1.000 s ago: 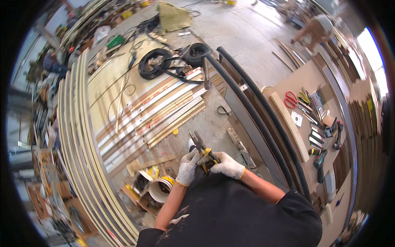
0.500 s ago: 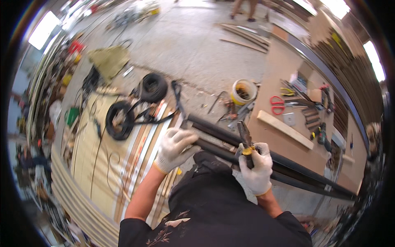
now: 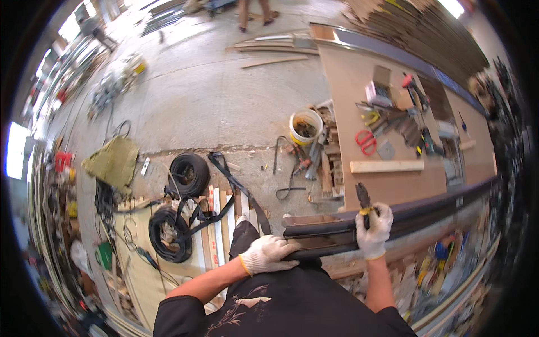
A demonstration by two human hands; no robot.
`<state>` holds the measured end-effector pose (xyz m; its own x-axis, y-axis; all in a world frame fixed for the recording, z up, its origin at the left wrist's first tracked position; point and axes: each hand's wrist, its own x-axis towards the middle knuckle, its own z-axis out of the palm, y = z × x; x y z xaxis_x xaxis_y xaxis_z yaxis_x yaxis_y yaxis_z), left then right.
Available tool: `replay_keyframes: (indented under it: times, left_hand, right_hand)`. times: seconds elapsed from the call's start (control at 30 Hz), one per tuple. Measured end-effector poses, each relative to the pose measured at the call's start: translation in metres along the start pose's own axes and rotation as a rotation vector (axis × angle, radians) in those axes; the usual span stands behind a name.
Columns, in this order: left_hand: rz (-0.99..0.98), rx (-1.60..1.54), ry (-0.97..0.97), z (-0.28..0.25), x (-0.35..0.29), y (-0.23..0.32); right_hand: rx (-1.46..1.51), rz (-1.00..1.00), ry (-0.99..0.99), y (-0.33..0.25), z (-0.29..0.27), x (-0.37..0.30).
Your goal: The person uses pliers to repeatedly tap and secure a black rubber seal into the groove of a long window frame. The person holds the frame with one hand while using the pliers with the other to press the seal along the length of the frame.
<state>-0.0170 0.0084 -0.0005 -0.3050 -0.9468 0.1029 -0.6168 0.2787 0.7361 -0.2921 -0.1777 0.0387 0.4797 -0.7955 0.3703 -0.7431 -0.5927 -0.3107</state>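
Observation:
In front of my body lies a long dark frame (image 3: 404, 226) with black strips along its edges, reaching off to the right. My left hand (image 3: 269, 255), in a white knit glove, grips the near rail at the frame's left end, fingers above and thumb below. My right hand (image 3: 375, 231), gloved as well, is closed around a pair of pliers (image 3: 364, 197) with yellow on the grips. The pliers' jaws point up and away, above the frame. Part of the frame's near edge is hidden by my dark shirt.
Right of centre, a brown board table (image 3: 359, 101) bears a wood strip (image 3: 387, 167), red scissors (image 3: 366, 142) and a drill (image 3: 432, 144). Beyond the frame stands a white bucket (image 3: 306, 126). Black strip coils (image 3: 170, 235) lie left. Someone's legs (image 3: 255, 12) show far off.
My view has turned, and the frame now lies more level across it. My left hand has come onto the frame's end. My right hand still holds the pliers, now raised beyond the rail.

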Motion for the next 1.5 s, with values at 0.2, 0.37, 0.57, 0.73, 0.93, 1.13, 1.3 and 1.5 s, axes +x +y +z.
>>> replay_keyframes:
  times: [0.2,0.37,0.57,0.73,0.93,1.13,1.3,1.5]
  left_hand:
    - [-0.164,0.082,-0.286,-0.008,0.017,0.012]
    - [-0.205,0.131,-0.343,-0.006,0.006,0.004]
    - [-0.118,0.092,-0.337,0.003,-0.001,-0.014]
    - [-0.178,0.059,-0.400,-0.002,0.004,-0.014]
    - [-0.195,-0.011,-0.427,0.004,0.020,-0.010]
    - [-0.138,0.037,-0.388,0.000,0.019,-0.010]
    - [-0.054,0.121,-0.331,0.014,-0.012,-0.037]
    - [-0.118,0.089,-0.407,-0.010,-0.008,-0.013]
  right_hand:
    - [-0.105,-0.021,0.199,0.013,0.005,0.004]
    - [0.340,0.632,0.709,0.021,-0.010,-0.002]
    - [0.748,1.269,0.750,0.128,-0.085,-0.076]
    - [0.468,1.458,0.284,0.160,-0.086,-0.101]
    - [-0.113,1.369,-0.216,0.217,-0.072,-0.089]
    - [-0.246,1.391,-0.323,0.168,-0.101,-0.019]
    - [-0.488,1.176,-0.538,0.219,-0.093,0.000]
    - [-0.491,0.856,-0.915,0.199,-0.102,0.038]
